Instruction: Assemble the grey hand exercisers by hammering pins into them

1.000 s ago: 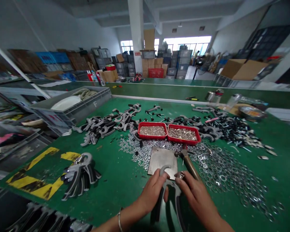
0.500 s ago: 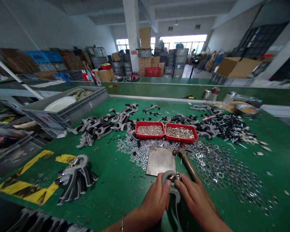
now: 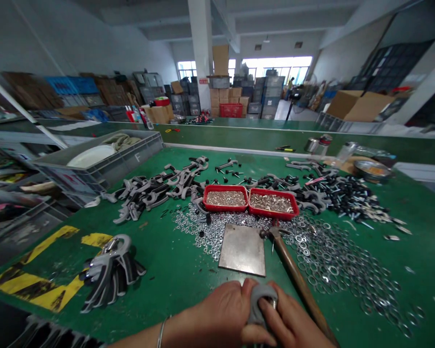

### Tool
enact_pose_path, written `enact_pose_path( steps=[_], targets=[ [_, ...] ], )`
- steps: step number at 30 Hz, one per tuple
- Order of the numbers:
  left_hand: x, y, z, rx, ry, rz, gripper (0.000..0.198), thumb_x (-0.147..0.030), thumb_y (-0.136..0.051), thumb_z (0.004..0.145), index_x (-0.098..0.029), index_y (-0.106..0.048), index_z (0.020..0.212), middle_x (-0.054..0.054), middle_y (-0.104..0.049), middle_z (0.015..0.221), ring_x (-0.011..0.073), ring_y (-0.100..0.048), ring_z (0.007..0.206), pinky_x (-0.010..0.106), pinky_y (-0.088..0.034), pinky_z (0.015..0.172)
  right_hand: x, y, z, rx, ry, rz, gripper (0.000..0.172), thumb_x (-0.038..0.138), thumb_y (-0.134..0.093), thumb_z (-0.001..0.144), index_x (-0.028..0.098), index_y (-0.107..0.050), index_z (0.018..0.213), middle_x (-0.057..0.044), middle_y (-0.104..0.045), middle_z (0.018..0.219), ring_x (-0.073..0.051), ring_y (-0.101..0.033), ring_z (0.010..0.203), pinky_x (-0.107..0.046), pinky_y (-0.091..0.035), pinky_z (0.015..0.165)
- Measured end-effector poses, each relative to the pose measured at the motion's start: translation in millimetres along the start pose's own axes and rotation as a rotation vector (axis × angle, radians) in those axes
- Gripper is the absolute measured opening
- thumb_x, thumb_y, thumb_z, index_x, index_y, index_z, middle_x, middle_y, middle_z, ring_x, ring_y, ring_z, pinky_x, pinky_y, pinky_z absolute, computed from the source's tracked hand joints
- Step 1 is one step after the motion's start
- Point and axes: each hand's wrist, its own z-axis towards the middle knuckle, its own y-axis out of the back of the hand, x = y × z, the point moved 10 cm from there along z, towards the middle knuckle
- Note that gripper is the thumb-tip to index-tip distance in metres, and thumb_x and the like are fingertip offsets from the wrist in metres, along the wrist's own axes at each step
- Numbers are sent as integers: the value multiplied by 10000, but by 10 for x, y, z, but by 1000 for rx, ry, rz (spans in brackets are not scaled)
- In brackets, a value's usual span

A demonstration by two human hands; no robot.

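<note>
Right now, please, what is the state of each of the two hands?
Left hand: closed around the grey hooked part.
Right hand: closed on the same grey hooked part, fingers over it.

Two shallow red plastic trays: the left tray point(image 3: 224, 209) and the right tray point(image 3: 273, 215). One square grey steel plate point(image 3: 242, 250). One wooden-handled hammer point(image 3: 297, 282). One large grey plastic crate point(image 3: 130, 163), with one round white plate point(image 3: 90, 155) inside. One shiny metal bowl point(image 3: 371, 169). One bundle of grey-and-black curved handles point(image 3: 108, 271) — its pieces overlap too much to count. The loose silver washers point(image 3: 329, 261) and small black screws point(image 3: 348, 193) on the green surface point(image 3: 174, 270) are far too many to count. Two hands — left hand point(image 3: 223, 314), right hand point(image 3: 292, 326) — on one grey hook-shaped piece point(image 3: 261, 296).
</note>
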Motion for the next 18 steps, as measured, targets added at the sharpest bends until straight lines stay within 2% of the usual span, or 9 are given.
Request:
enact_pose_path(
  steps=[2, 4, 5, 7, 9, 11, 13, 15, 18],
  targets=[
    [111, 110, 156, 15, 17, 58, 683, -672, -644, 755, -177, -556, 1219, 119, -699, 908, 308, -687, 810, 368, -504, 690, -82, -18, 163, 99, -23, -13, 259, 387, -454, 962, 230, -621, 1081, -79, -744, 953, -211, -713, 836, -295, -558, 734],
    [294, 279, 385, 17, 50, 110, 671, -683, -606, 779, -180, -552, 1220, 111, -704, 867, 306, -687, 759, 349, -487, 626, -168, 133, 467, 130, -9, -150, 268, 389, -458, 973, 208, -618, 1090, -64, -736, 931, -202, -697, 824, -296, -543, 737],
    [389, 385, 513, 4, 62, 145, 651, -684, -589, 791, -184, -563, 1208, 114, -707, 868, 305, -687, 748, 342, -481, 607, -207, 277, 660, 103, 19, -258, 272, 376, -480, 968, 197, -616, 1122, -63, -732, 953, -203, -688, 846, -299, -536, 757],
    [567, 575, 768, 2, 85, 292, 586, -675, -586, 799, -192, -614, 1129, 117, -717, 883, 303, -692, 745, 332, -482, 593, -324, 670, 1067, -34, 37, -464, 283, 320, -487, 966, 177, -625, 1166, -90, -708, 1057, -227, -650, 968, -340, -502, 862],
    [694, 723, 1008, 26, 101, 472, 472, -623, -621, 804, -190, -669, 987, 111, -722, 845, 297, -697, 742, 327, -496, 613, -493, 983, 1437, -109, 14, -568, 257, 286, -486, 959, 162, -694, 1043, -119, -693, 1037, -271, -597, 1036, -400, -455, 927],
    [722, 865, 1253, 19, 90, 584, 345, -516, -632, 841, -180, -690, 895, 116, -722, 823, 294, -701, 775, 335, -512, 676, -665, 1172, 1744, -142, -15, -641, 253, 266, -503, 943, 154, -729, 929, -143, -685, 1006, -304, -552, 1068, -430, -426, 941],
    [656, 1001, 1535, -26, 46, 612, 241, -378, -579, 902, -169, -697, 919, 138, -727, 881, 299, -698, 851, 360, -512, 756, -814, 1239, 1991, -155, -43, -707, 241, 261, -533, 923, 149, -736, 859, -157, -682, 993, -318, -528, 1080, -425, -424, 922],
    [571, 1084, 1860, -57, -7, 642, 205, -258, -517, 931, -166, -699, 954, 150, -727, 950, 299, -687, 919, 387, -499, 824, -938, 1215, 2191, -152, -71, -756, 210, 257, -570, 897, 148, -727, 812, -160, -686, 967, -316, -529, 1068, -401, -435, 886],
    [529, 1097, 2356, -69, -59, 696, 202, -142, -511, 905, -162, -712, 893, 152, -730, 978, 305, -655, 1020, 438, -449, 935, -1086, 1127, 2395, -139, -103, -797, 105, 218, -626, 851, 156, -707, 826, -146, -694, 941, -306, -544, 1043, -364, -453, 825]
  ],
)
